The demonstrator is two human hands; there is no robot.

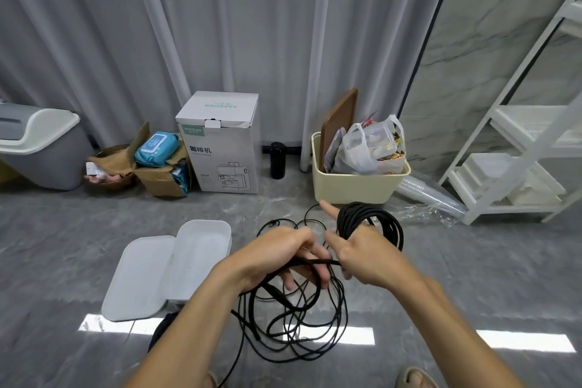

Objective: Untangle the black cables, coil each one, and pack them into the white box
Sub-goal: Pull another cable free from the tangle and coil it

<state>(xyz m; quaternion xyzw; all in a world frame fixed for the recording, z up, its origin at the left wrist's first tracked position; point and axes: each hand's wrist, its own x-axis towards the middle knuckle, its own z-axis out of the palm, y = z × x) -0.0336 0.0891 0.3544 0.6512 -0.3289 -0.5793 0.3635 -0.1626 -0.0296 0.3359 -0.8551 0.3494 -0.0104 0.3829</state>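
Note:
A loose tangle of thin black cables (299,327) lies on the grey floor below my hands. My left hand (277,255) curls round a cable strand that runs across to my right hand. My right hand (362,255) carries a thick coil of black cable (374,220) looped over it, with the forefinger and thumb sticking out. The white box (204,249) stands open to the left, its lid (138,280) lying flat beside it. More thin cable loops (283,224) lie on the floor behind my hands.
Along the curtain stand a grey bin (44,148), a brown carton with wipes (160,167), a white coffee-machine box (220,142), a black bottle (277,161) and a cream tub (356,183) with bags. A white shelf rack (519,151) stands right. A foot in a sandal (415,376) shows below.

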